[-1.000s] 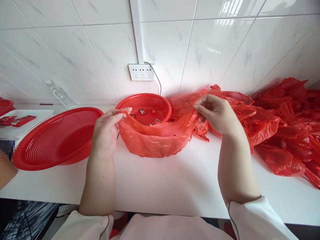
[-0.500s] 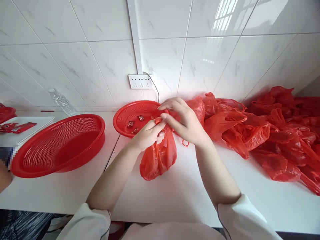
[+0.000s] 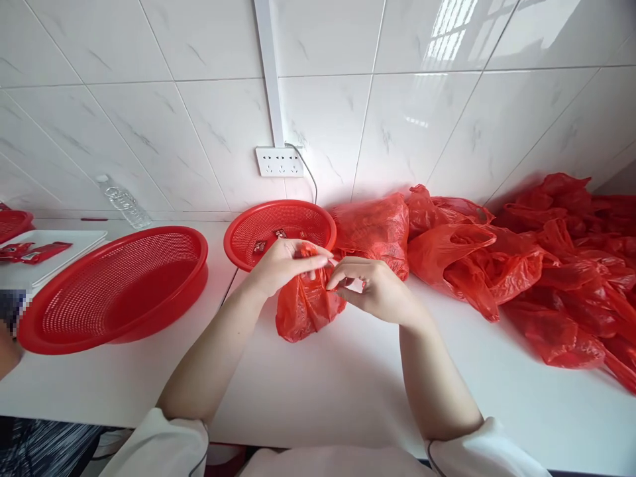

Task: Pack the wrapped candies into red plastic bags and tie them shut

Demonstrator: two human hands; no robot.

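My left hand (image 3: pixel 282 265) pinches the gathered top of a small red plastic bag (image 3: pixel 305 306) that rests bunched on the white counter (image 3: pixel 322 377). My right hand (image 3: pixel 373 289) sits just right of it, fingers curled and pinched on the bag's handle strips at the neck. Directly behind the bag stands a small red mesh basket (image 3: pixel 303 215) holding a few small wrapped packets (image 3: pixel 259 246).
A large red mesh basket (image 3: pixel 114 285) lies to the left. A heap of red plastic bags (image 3: pixel 521 265) covers the counter's right side. A wall socket (image 3: pixel 279 161), a clear water bottle (image 3: pixel 122 201) and a white tray (image 3: pixel 54 248) are at the back left. Another person's arm (image 3: pixel 7 344) shows at the left edge.
The bag, held wide open a second ago, has been gathered shut. Both hands came together at its neck, and my right hand has now dropped lower beside it.
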